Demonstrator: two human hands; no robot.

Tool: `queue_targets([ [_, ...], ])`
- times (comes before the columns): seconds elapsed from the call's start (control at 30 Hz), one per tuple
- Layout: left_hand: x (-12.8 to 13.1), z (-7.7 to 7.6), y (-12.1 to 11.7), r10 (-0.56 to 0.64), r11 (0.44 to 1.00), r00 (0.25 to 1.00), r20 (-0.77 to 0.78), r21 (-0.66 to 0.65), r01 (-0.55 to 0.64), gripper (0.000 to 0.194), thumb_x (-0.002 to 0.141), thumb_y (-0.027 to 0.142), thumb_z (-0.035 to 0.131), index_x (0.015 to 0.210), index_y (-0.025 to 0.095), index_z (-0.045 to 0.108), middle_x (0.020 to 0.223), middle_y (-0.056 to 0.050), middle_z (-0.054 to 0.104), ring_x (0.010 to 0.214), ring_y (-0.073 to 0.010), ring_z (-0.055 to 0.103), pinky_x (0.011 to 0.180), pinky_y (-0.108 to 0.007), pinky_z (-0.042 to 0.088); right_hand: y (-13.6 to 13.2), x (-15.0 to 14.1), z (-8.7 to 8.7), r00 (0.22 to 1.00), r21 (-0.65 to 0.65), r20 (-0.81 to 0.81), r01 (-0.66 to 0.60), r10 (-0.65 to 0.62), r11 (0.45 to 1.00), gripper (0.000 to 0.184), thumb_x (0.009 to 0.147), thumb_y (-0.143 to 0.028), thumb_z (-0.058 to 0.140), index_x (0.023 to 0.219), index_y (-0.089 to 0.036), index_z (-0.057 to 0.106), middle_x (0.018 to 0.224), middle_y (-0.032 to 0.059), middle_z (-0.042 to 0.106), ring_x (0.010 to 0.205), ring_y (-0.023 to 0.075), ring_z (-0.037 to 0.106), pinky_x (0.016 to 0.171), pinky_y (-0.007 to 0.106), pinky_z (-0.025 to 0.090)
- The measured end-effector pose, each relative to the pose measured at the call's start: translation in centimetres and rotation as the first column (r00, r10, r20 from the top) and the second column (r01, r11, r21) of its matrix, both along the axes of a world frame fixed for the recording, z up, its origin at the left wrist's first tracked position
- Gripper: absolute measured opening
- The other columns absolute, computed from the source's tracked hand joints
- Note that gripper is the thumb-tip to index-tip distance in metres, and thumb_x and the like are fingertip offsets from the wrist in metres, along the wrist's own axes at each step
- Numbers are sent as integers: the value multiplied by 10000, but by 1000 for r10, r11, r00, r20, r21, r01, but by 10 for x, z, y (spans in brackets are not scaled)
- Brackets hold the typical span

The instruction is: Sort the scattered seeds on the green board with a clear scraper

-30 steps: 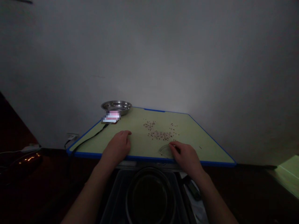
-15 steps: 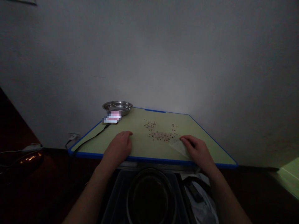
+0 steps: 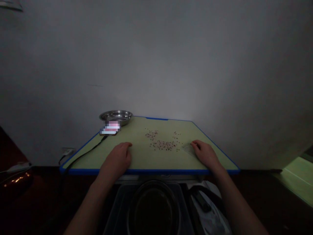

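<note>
My right hand point(image 3: 204, 152) is at the right side of the pale green table point(image 3: 156, 163), thumb and fingertips pinched on a small clear plastic bag point(image 3: 187, 148). The bag lies low over the tabletop, and part of it is hidden by the hand. Many small dark red and brown beans or beads point(image 3: 165, 145) lie scattered in a rough curve across the table's middle, left of the bag. My left hand point(image 3: 117, 160) rests near the front left edge, loosely bent, thumb and forefinger apart with nothing visible between them. It is apart from the scattered pieces.
A shiny steel bowl point(image 3: 116, 114) stands at the back left corner. Before it lies a blurred-out flat item point(image 3: 110, 128), with a black strap point(image 3: 90, 149) running over the table's left edge. A dark round pan-like thing point(image 3: 154, 209) is below the front edge. A wall rises behind.
My right hand has drawn the bag slightly away from the scattered pieces, and less of the bag shows. My left hand stays about the same. The view has shifted a little to the right.
</note>
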State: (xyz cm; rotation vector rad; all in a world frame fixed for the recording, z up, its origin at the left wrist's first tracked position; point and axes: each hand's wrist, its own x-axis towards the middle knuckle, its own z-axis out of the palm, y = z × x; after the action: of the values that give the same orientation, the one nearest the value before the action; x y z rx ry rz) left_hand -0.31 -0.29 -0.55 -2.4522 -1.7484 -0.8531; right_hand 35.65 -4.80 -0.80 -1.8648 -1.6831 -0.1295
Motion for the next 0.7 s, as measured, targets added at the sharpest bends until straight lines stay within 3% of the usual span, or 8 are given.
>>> queue_targets([
  [0.3, 0, 1, -1, 18, 1000, 1000, -11, 1, -18, 405, 837, 209, 338, 1146, 115, 581, 1151, -138, 641, 1097, -237, 585, 990, -373, 436, 1, -14, 3, 994, -14, -19, -112, 112, 994, 281, 886, -343, 452, 890, -207, 697, 807, 64, 737, 748, 216, 665, 686, 302, 451],
  [0.7, 1, 4, -3, 8, 1000, 1000, -5, -10, -8, 399, 826, 214, 340, 1123, 109, 585, 1144, -146, 644, 1076, -243, 594, 976, -387, 448, -9, -18, 3, 964, 65, -107, -238, 244, 969, 300, 885, -353, 451, 900, -185, 699, 864, 70, 743, 776, 213, 659, 716, 307, 466],
])
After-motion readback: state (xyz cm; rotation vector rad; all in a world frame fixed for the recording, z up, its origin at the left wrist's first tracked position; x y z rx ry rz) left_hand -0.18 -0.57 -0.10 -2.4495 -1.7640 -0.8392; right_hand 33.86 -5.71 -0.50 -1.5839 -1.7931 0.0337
